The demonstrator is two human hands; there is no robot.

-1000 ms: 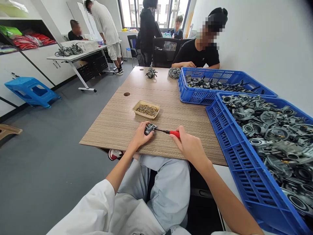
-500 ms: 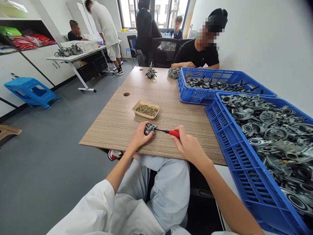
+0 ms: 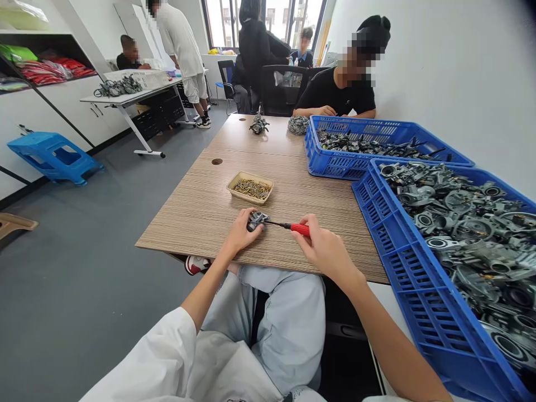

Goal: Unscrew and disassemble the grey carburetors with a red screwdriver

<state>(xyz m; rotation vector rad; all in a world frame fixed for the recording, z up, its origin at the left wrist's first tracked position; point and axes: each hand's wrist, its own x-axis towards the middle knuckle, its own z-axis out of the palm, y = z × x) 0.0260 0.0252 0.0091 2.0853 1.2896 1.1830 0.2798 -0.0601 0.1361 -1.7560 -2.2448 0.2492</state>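
A small grey metal part [image 3: 257, 219] rests near the front of the wood-grain table [image 3: 188, 223], with my left hand [image 3: 242, 233] closed around its left side. My right hand [image 3: 324, 245] grips the red handle of a screwdriver [image 3: 298, 229]. The dark shaft lies almost level and points left, its tip meeting the right side of the metal part; the exact contact spot is too small to tell. Just beyond my left hand stands a beige tray [image 3: 231, 192] of small brass-coloured and silver screws.
Two blue crates [image 3: 387, 245] of metal parts line the right side. Farther back are a metal assembly [image 3: 258, 124] and a pile of small grey pieces [image 3: 297, 125]. A person [image 3: 343, 92] sits at the far end; several others are beyond.
The fingers of my right hand have shifted slightly on the red handle. My left hand and the metal part look unmoved. In the background, the standing person in black has turned and moved an arm.
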